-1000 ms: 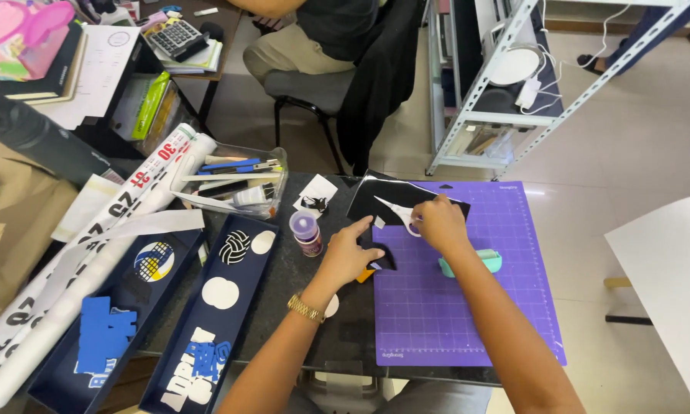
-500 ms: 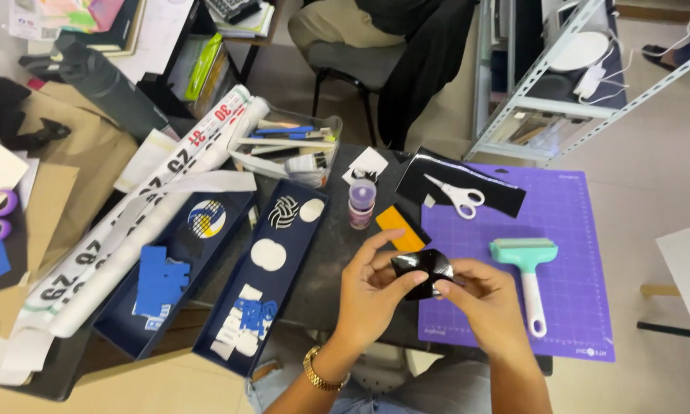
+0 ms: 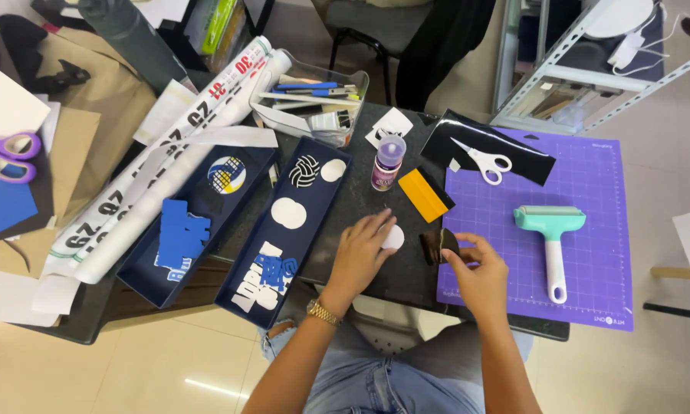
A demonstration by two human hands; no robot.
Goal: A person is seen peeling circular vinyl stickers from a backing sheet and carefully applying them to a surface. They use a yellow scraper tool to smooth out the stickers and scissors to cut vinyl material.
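Black glossy cutout (image 3: 439, 245) sits pinched in your right hand (image 3: 479, 277) at the purple mat's (image 3: 590, 253) edge while your left hand (image 3: 360, 257) presses flat on the white disc (image 3: 393, 237); careless peeling could crease it

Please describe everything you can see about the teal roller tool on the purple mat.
The teal hand roller with a white handle lies flat on the purple gridded cutting mat, right of both hands. Its wide teal head, which looks like plastic, lies crosswise at the far end; the slim white handle points toward the person and ends in a rounded tip. Nothing but the mat touches it. The right hand is nearest, but apart from it.
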